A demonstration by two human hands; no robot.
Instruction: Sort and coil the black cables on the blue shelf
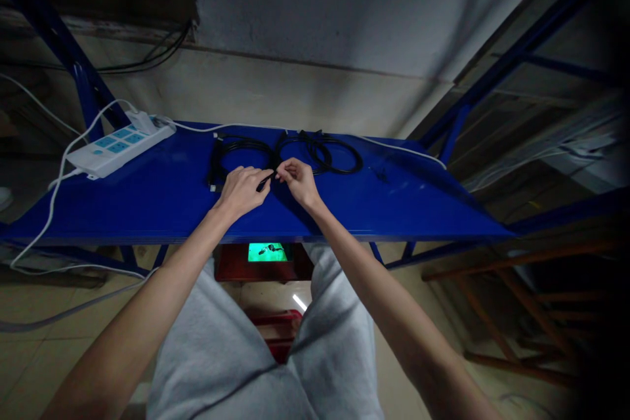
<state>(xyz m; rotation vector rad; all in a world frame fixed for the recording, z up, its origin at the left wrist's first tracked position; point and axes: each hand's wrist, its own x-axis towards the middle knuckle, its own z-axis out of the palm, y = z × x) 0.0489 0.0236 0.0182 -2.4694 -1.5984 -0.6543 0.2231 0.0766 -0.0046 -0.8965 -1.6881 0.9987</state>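
Observation:
Two coils of black cable lie on a blue shelf [147,197]: a left coil [231,147] and a right coil [327,151]. My left hand [242,189] is closed, pinching the end of a black cable just in front of the left coil. My right hand [298,180] is closed too, its fingertips pinching the same cable end between the two coils. The fingertips of both hands nearly meet at the cable's plug.
A white power strip [121,143] with blue sockets sits at the shelf's left end, its white cords running off the edge and along the back. A lit phone screen [267,252] rests on a red stool below. Wooden ladder rails lie at the right.

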